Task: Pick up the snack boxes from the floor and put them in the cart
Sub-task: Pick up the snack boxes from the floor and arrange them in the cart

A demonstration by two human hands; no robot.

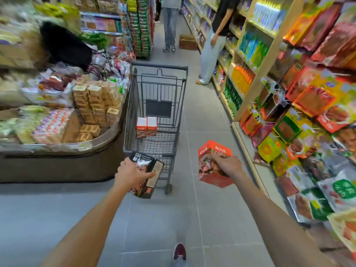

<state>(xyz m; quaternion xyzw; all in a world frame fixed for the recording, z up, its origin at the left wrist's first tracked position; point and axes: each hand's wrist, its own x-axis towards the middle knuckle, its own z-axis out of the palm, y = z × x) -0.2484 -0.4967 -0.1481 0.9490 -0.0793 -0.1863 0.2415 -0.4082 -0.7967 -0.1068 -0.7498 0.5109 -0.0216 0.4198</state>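
My left hand (131,173) grips a dark snack box (149,177) just in front of the near rim of the grey wire cart (133,116). My right hand (228,163) grips an orange-red snack box (211,164) in the air to the right of the cart, above the floor. Two orange-and-white snack boxes (146,126) stand upright side by side inside the cart's basket. The cart stands in the aisle straight ahead of me.
A low curved display bin (63,151) heaped with packaged snacks borders the cart on the left. Shelves (250,87) of bagged goods line the right side. Two people (213,45) stand farther down the aisle, near a cardboard box (187,42). My shoe (179,251) shows on the grey tiles.
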